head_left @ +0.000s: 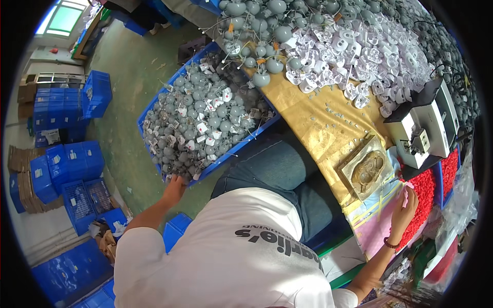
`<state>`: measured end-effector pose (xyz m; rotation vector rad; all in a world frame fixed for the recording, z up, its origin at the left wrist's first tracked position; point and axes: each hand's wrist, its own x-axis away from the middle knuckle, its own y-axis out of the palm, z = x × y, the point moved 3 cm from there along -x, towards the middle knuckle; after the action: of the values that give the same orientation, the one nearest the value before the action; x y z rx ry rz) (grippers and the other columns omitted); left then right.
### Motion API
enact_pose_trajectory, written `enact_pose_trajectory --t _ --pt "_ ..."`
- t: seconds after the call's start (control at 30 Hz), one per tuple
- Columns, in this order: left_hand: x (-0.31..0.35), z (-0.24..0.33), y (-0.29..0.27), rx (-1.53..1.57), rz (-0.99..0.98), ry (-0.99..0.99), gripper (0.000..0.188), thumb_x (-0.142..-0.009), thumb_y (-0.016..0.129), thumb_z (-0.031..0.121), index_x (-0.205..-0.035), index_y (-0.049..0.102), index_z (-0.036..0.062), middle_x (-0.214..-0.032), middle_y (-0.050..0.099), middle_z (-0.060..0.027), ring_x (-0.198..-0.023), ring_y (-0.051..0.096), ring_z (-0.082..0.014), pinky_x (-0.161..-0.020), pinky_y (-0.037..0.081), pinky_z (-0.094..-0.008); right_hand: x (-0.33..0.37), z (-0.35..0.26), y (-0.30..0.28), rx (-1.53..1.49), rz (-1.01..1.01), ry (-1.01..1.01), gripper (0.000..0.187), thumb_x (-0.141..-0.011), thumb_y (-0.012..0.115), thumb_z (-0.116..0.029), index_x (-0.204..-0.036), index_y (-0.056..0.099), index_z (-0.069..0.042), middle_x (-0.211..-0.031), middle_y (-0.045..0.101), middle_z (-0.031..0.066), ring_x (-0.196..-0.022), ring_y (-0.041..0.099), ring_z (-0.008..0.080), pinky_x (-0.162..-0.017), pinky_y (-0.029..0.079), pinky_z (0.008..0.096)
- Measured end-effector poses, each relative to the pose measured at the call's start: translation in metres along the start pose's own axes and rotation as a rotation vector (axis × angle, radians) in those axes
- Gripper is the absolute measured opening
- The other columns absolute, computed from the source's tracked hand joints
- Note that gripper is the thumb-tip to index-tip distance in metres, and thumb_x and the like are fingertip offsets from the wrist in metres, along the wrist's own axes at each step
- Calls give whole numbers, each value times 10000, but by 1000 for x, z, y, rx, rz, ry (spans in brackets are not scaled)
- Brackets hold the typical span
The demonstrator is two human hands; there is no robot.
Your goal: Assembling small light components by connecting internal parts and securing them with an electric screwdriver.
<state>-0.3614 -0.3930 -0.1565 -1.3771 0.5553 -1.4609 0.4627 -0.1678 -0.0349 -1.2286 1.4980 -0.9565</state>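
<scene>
Reaching into the parts crate

The left hand [173, 187] is dipping into the near corner of the blue crate [154, 110], fingers spreading over grey parts [200, 120], clamped on nothing that shows. The right hand [405, 213] is resting open on red pieces [423, 197], far right of the crate, below a white machine [426, 126]. Judging by this, picking is under way; next calls for closing on one part.

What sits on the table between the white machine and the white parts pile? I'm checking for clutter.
In the head view, bare yellow tabletop with small scattered bits separates the white machine from the white parts pile.
</scene>
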Motion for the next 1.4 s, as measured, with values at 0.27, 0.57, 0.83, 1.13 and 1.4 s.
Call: enact_pose_trajectory --t 0.27,0.57,0.83,1.13,1.4 --pt "-4 18 -21 54 88 110 251 -818 681 -2 -1022 545 52 -1030 541 -212 -940 570 -461 -780 480 -500 0 -13 -3 99 -12 -44 224 -938 635 -50 -1158 653 -7 -1161 651 173 -1063 602 385 -916 473 454" --pt "-163 373 -164 139 584 1036 228 -798 708 23 -1017 655 64 -1053 615 -128 -969 595 -336 -842 497 -438 -8 -23 -7 3 27 -28 146 -876 647 -20 -1018 683 -14 -996 652 165 -928 603 370 -817 487 454" --pt "-241 589 -136 -198 624 1344 352 -781 738 125 -1123 668 83 -1124 633 -76 -1088 564 -297 -898 483 -430 -6 -12 -52 -221 205 150 117 -888 661 32 -999 680 3 -932 670 156 -860 669 324 -751 530 388" --pt "-209 594 -137 -172 278 1401 407 -731 815 212 -1100 685 101 -1025 611 -96 -1035 559 -325 -862 488 -453 -7 6 -29 122 81 196 68 -854 644 -62 -907 666 -25 -890 652 160 -866 642 363 -758 524 457" --pt "-210 578 -134 37 67 1364 292 -749 844 233 -967 702 100 -984 595 -88 -1007 566 -318 -845 503 -436 -4 15 -13 151 55 196 59 -857 656 -83 -856 676 -28 -828 636 161 -839 638 361 -738 522 467"
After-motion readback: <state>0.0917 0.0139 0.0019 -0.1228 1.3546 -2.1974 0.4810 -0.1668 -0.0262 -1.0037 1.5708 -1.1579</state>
